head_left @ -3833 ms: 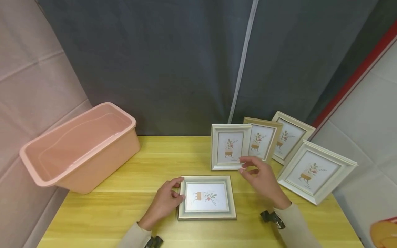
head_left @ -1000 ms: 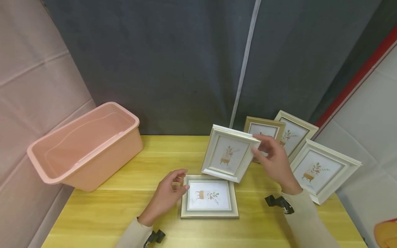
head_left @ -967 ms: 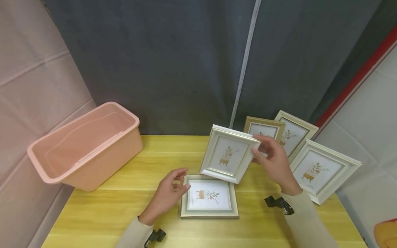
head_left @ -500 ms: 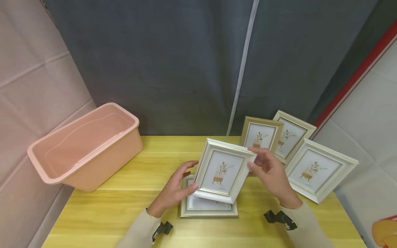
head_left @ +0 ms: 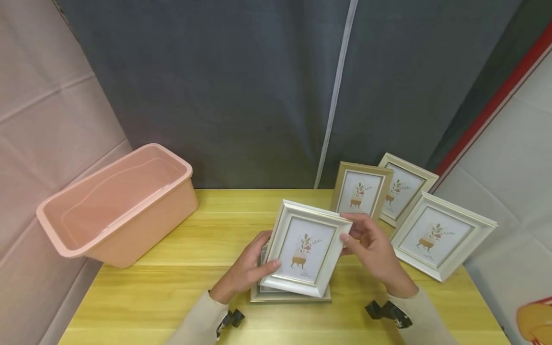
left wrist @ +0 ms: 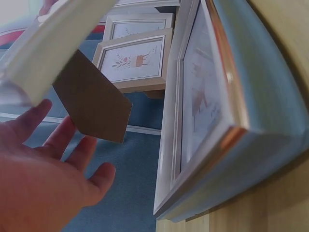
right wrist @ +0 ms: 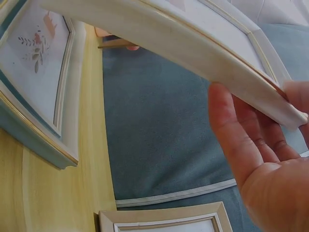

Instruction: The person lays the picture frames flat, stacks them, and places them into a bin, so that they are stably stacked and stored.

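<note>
My right hand (head_left: 375, 249) pinches the upper right corner of a white picture frame (head_left: 304, 251) with gold inner trim and a potted-plant print. The frame is held tilted above the table. At its lower left, my left hand (head_left: 247, 266) grips the edge, thumb over the front and fingers behind. The left wrist view shows a brown folding stand (left wrist: 91, 99) sticking out from the frame's back, close to the left fingers. Beneath it lies a silver-gold picture frame (head_left: 297, 298), face up on the table and mostly covered in the head view.
At the right back stand a tan frame (head_left: 338, 191), a cream frame (head_left: 427, 179) and a white frame (head_left: 470, 239), partly overlapping. A pink plastic bin (head_left: 142, 223) stands on the left of the wooden table (head_left: 172, 282). A grey curtain (head_left: 215, 96) hangs behind.
The white picture frame, upright at the back at first, was taken by my right hand and brought forward and down over the lying frame. My left hand moved up and took its lower left edge.
</note>
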Demonstrator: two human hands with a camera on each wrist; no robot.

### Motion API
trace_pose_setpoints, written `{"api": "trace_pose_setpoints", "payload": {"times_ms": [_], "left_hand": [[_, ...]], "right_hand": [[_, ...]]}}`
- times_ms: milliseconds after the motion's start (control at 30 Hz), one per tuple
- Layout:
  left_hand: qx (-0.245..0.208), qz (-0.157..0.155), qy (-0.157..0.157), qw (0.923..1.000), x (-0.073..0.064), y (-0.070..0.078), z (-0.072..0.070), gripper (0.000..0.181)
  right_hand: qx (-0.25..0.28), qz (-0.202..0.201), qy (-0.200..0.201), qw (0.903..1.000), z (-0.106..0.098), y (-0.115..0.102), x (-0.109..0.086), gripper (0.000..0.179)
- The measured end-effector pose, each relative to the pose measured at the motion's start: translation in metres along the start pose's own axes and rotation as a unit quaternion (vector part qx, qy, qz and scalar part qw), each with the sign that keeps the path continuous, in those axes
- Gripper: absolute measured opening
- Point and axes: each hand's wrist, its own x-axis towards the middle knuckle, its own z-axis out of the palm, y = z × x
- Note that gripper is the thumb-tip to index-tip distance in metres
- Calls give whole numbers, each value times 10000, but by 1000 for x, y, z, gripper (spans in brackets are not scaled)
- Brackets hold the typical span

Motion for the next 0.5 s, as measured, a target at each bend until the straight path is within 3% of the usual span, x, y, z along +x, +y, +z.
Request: {"api": "trace_pose_setpoints", "payload": {"times_ms": [267,500], "left_hand": [[322,23,251,9992,-5,-3,0,55],[119,-212,330,9992,-13,-2,2,57]], "right_hand": [[100,203,215,9995,3,4,0,45],[43,606,603,9963,5,9,-3,43]]}}
